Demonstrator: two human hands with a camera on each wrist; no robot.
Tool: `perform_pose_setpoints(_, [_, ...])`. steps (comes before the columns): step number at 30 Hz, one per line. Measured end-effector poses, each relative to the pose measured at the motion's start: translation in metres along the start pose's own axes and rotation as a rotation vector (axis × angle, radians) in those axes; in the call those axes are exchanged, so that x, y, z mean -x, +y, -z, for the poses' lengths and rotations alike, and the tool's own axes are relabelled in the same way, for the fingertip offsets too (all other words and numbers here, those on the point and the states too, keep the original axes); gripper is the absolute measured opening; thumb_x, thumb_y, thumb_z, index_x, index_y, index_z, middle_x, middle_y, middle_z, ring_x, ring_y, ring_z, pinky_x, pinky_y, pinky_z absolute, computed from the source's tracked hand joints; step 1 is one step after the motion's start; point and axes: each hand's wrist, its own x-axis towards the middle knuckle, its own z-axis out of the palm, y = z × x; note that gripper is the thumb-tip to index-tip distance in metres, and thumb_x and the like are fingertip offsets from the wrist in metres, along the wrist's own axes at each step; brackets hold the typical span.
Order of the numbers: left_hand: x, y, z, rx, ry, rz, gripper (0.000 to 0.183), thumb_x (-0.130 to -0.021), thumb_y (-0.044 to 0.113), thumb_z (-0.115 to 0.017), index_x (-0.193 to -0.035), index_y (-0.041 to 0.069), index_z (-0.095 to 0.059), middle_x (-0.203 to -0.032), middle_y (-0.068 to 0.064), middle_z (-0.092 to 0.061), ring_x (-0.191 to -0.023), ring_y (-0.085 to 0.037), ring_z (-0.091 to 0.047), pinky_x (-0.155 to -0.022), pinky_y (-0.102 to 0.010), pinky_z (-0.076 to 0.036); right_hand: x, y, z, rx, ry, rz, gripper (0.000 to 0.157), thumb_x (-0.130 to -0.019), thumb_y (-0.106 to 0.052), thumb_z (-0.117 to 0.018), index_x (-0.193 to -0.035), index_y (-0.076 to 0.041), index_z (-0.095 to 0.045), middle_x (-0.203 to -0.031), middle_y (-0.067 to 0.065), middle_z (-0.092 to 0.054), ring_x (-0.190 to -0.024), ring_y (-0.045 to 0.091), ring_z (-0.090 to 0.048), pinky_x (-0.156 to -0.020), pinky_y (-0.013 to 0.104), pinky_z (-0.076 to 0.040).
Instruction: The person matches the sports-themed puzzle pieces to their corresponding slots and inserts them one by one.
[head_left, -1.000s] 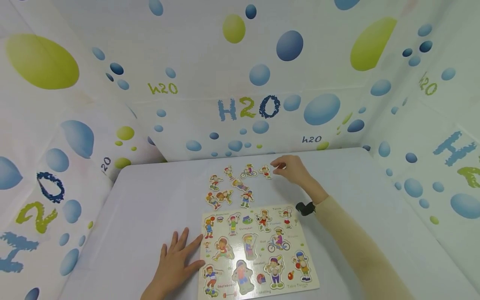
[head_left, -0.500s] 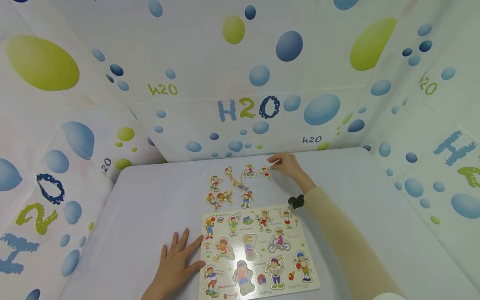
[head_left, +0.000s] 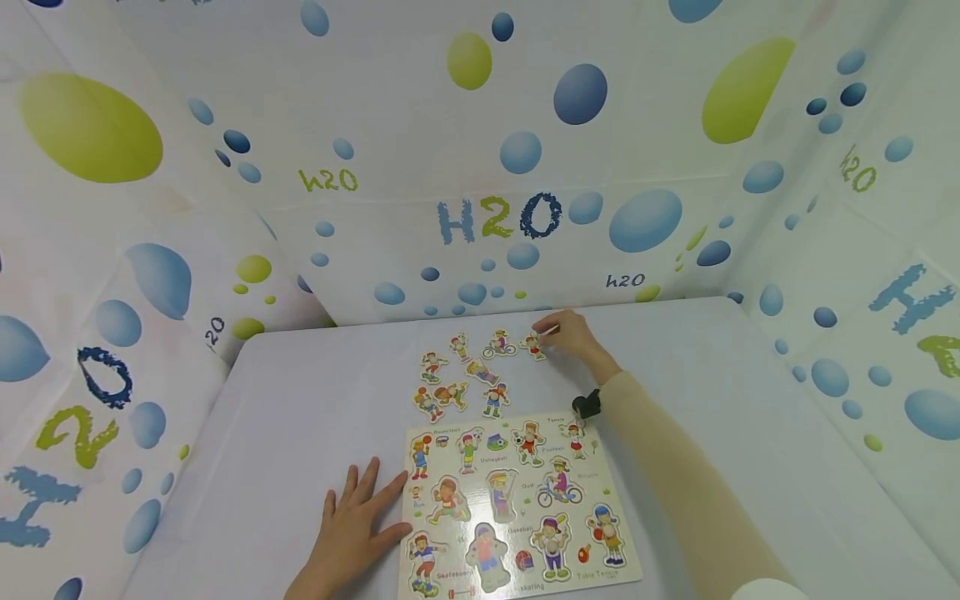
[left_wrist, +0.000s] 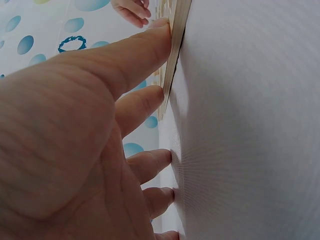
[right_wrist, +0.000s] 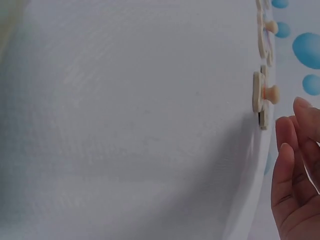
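A wooden picture puzzle board [head_left: 476, 483] printed with sports figures lies near the table's front. My left hand [head_left: 351, 533] is spread at its left side; in the left wrist view, thumb and index fingertip touch the board's edge [left_wrist: 177, 45], and the other fingertips rest on the cloth. My right hand [head_left: 568, 335] reaches to the back of the table, beside a puzzle piece of a figure in red [head_left: 533, 347]. In the right wrist view that piece's round knob [right_wrist: 271, 94] stands just apart from the fingertips, which are loosely bent with nothing between them.
Several other knobbed puzzle pieces lie behind the board, among them a bicycle rider [head_left: 498, 344], a tilted figure [head_left: 482, 372] and a figure in blue boots [head_left: 495, 401]. A white cloth [head_left: 300, 417] covers the table; patterned curtains [head_left: 390, 250] enclose it.
My right hand has moved a little left, bringing its fingertips closer to the piece in red. The left hand and the board have stayed in place.
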Motion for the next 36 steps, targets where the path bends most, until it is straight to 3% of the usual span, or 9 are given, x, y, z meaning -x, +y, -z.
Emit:
perform_pose_setpoints(6, [0.0,0.0,0.0,0.005,-0.008,0.004,0.071,-0.078,0.052,-0.074,-0.14,0.023,-0.055,-0.157,-0.023,-0.029,-0.144,-0.055,-0.014,-0.106,-0.08,-0.01,-0.008,0.007,-0.008,0.02,-0.008,0.028,0.026,-0.087,-0.005,-0.072,-0.113,-0.004,-0.072,-0.112,0.013,-0.072,-0.097,0.027,-0.067,-0.081,0.033,-0.056])
perform_pose_setpoints(14, [-0.001,-0.002,-0.003,0.01,0.029,-0.027,0.07,-0.078,0.056,-0.071,-0.138,0.022,-0.057,-0.155,-0.024,-0.032,-0.143,-0.057,-0.017,-0.104,-0.081,-0.012,-0.008,0.005,-0.012,0.081,-0.017,0.042,0.02,-0.087,-0.005,-0.071,-0.107,-0.003,-0.074,-0.106,0.013,-0.074,-0.098,0.027,-0.067,-0.089,0.039,-0.054])
perform_pose_setpoints(36, [-0.001,0.0,-0.002,0.005,-0.004,0.01,0.072,-0.077,0.054,-0.074,-0.139,0.022,-0.056,-0.157,-0.023,-0.03,-0.144,-0.055,-0.014,-0.105,-0.08,-0.01,-0.01,0.004,-0.017,0.137,-0.034,0.024,0.012,-0.087,-0.008,-0.072,-0.098,-0.005,-0.076,-0.097,0.009,-0.074,-0.086,0.02,-0.063,-0.075,0.029,-0.051])
